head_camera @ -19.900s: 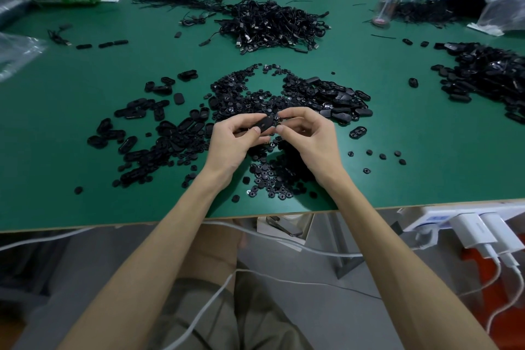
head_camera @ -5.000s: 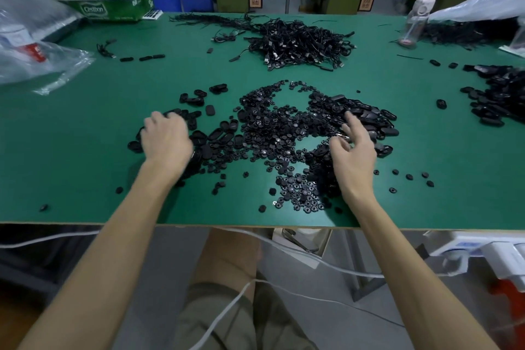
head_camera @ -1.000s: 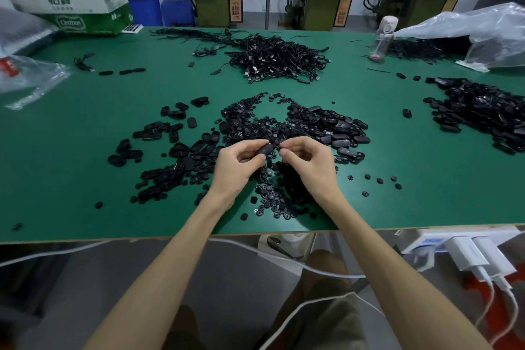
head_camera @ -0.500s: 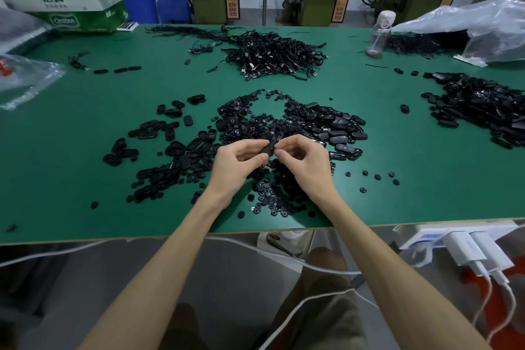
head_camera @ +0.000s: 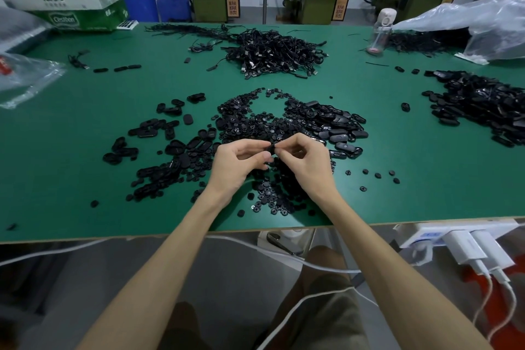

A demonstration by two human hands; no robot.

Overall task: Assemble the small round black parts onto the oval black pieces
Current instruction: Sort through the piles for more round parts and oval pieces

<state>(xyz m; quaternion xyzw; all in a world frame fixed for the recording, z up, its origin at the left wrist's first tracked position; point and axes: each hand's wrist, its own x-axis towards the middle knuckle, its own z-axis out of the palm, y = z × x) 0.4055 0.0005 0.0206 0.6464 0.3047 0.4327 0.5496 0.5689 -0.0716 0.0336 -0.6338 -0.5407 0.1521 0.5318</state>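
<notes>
Where our hands meet: just above the flat green bench (head_camera: 71,150), over the middle heap.
Left hand (head_camera: 238,162): fingers curled, thumb and forefinger pinching one slim oval black plastic piece (head_camera: 272,147).
Right hand (head_camera: 306,162): fingertips pinched on that piece's other end; we cannot tell whether a round part sits under them.
Small round black parts (head_camera: 267,199): flat discs, strewn below our hands.
Matte oval black pieces (head_camera: 176,150): loose, to the left.
Glossy oval black pieces (head_camera: 341,133): heaped to the right.
</notes>
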